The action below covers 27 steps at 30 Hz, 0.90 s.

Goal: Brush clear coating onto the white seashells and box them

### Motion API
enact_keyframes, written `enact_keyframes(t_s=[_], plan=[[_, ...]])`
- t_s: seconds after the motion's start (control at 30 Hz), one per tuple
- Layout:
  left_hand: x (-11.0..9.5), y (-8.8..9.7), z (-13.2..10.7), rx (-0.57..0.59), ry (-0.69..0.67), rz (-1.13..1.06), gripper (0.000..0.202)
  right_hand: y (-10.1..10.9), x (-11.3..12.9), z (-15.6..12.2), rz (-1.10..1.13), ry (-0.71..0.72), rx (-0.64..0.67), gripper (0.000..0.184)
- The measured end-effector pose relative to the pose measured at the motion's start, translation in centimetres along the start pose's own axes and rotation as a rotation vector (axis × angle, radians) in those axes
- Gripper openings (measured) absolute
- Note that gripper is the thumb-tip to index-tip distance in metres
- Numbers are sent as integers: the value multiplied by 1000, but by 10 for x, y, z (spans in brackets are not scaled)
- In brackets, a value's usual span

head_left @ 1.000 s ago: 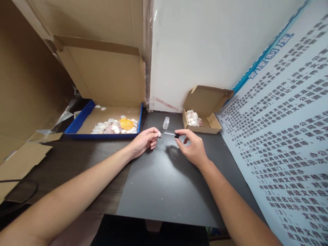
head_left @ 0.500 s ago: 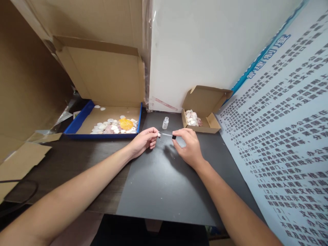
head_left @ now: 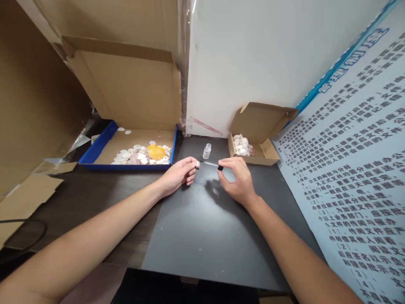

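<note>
My left hand (head_left: 182,174) pinches a small pale shell (head_left: 198,164) at its fingertips. Between thumb and fingers, my right hand (head_left: 236,179) holds the black cap of a thin brush (head_left: 209,163). The brush points left, its dark tip close to the shell; whether they touch I cannot tell. Behind both hands a small clear glass bottle (head_left: 206,151) stands upright without its cap, a label on its side.
A blue-edged cardboard box (head_left: 126,167) at the left holds white shells (head_left: 126,156) and one orange shell (head_left: 156,152). A smaller open cardboard box (head_left: 268,152) at the right contains more shells (head_left: 242,145). A printed board (head_left: 348,139) stands along the right side.
The brush in my right hand has drawn slightly right, away from the shell. My left hand keeps its pinch, and the shell has turned a little. The camera view has shifted slightly.
</note>
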<state>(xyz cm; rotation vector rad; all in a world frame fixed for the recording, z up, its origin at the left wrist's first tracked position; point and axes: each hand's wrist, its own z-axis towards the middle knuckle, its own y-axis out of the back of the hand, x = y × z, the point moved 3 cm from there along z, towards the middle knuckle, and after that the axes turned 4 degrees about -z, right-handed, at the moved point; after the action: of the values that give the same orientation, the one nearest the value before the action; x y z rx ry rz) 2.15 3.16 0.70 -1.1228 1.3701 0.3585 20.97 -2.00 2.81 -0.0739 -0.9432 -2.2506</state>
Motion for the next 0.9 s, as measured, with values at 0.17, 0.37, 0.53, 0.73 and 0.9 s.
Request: enact_keyframes(t_s=[0.17,0.37,0.53,0.73,0.9], plan=[[0,-1,0,2,13,4,20,2,1,1,-96,13,76,18],[1,-1,0,2,19,25,21,4,6,0,-64,0,79,19],[1,-1,0,8,9,32,22,4,12,0,-74,-9,76,20],[1,0,0,18,11,18,21,1,17,1,-103,3,132,17],[1,0,-1,26,11,-4,21,3,20,0,-67,31,49,19]])
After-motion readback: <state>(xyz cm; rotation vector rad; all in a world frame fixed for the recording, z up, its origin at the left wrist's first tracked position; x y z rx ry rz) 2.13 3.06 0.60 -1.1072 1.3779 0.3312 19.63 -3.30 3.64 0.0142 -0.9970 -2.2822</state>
